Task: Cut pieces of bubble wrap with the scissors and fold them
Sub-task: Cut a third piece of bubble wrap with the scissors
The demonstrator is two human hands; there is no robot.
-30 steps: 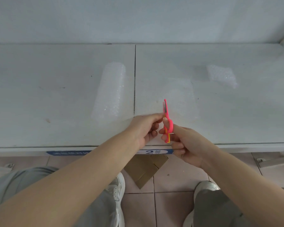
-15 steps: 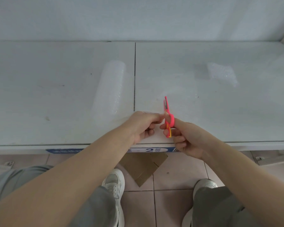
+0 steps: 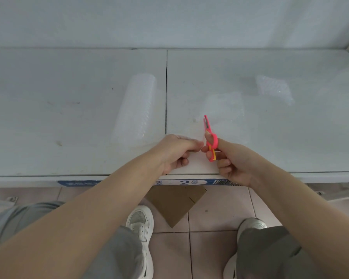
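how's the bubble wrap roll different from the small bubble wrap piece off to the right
The bubble wrap roll is a long rolled tube left of the table seam; the small piece is short, lies low and looks folded, far right. The roll reaches near the left hand; the piece lies apart from both hands. Both are clear bubble plastic.

Sheet of bubble wrap (image 3: 222, 115): edges indistinct against the white shelf (image 3: 69, 117). Left hand (image 3: 175, 152): fingertips blurred. Scissors (image 3: 210, 137): blade gap too small to tell. Edge label (image 3: 181, 182): partly hidden behind both forearms.
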